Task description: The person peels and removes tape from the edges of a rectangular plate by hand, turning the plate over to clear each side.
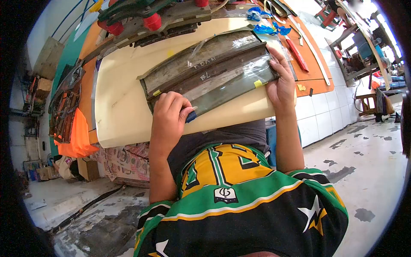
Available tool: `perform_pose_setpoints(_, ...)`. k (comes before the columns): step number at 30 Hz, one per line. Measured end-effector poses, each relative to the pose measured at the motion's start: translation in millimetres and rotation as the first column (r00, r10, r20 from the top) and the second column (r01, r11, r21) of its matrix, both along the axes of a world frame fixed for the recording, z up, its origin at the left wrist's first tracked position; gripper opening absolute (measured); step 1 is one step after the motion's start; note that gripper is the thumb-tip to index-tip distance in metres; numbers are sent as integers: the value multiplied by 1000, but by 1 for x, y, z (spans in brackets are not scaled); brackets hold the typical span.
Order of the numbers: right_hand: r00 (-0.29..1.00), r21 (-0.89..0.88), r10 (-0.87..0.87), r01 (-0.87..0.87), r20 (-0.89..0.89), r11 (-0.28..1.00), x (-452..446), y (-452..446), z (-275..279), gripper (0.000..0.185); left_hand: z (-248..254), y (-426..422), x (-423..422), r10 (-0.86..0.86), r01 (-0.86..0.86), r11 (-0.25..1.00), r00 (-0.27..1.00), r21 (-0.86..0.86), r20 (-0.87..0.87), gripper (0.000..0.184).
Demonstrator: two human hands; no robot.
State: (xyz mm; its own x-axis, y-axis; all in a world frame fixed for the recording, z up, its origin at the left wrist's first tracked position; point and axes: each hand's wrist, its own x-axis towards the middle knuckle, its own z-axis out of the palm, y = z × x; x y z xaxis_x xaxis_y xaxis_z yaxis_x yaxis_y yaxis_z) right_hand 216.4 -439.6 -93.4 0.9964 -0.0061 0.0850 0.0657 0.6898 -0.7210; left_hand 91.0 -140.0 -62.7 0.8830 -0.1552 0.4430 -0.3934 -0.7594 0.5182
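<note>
A long, dark metal panel (205, 68) with chalk-like lettering lies tilted across a cream sheet (124, 94), with shiny clear film over part of it. My right hand (281, 77) grips the panel's right end, thumb on top and the other fingers partly hidden. At the lower left edge, my left hand (168, 112) is closed, with a small dark blue piece (191, 116) showing under its thumb; what kind of thing it is I cannot make out. Bits of yellow tape (257, 83) stick to the panel's near side, one of them close to my left fingers.
Behind the panel stands a heavy metal fixture (167, 30) with red feet. To the right on the orange tabletop (314, 73) lie a red cutter (297, 55), a steel ruler (312, 51) and crumpled blue plastic (272, 29). Orange cloth (75, 137) hangs at the left.
</note>
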Motion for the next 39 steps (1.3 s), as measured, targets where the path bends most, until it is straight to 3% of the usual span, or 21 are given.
perform_pose_setpoints(2,1000,-8,10,-10,4,1000,2,-2,-3,45,0,-1,0,9,-11,995,1000,95,20,17)
perform_pose_setpoints(9,1000,-19,-24,24,-13,1000,-1,2,3,44,-10,10,-3,-58,54,994,998,100,38,19)
perform_pose_setpoints(14,1000,-12,-6,6,-13,1000,-5,5,8,44,-9,22,-3,-213,213,976,977,-47,9,21)
perform_pose_setpoints(21,1000,-15,-17,17,-12,1000,-3,5,7,45,-14,21,-5,-207,210,968,978,-137,39,19)
perform_pose_setpoints(23,1000,-19,-10,10,-6,1000,-1,3,5,45,-25,25,-11,-169,94,914,972,-394,-161,21)
perform_pose_setpoints(24,1000,-13,4,-4,-6,1000,0,1,3,45,-25,25,-13,-169,94,914,972,-394,-161,21)
perform_pose_setpoints(26,1000,-7,19,-19,-6,1000,1,1,1,45,-25,22,-16,-104,-58,831,961,-553,-257,20)
perform_pose_setpoints(30,1000,-7,13,-13,-5,1000,1,0,1,45,-4,19,-8,-85,50,901,994,-432,-62,25)
perform_pose_setpoints(32,1000,-9,10,-10,-8,1000,1,0,1,45,6,20,-5,-200,202,977,979,-73,35,34)
perform_pose_setpoints(35,1000,-26,3,-3,-3,1000,2,-1,0,45,6,18,-5,-201,197,979,977,-61,-71,28)
perform_pose_setpoints(39,1000,-26,-6,6,-13,1000,1,1,1,45,-10,25,-1,-212,203,974,974,-105,-81,24)
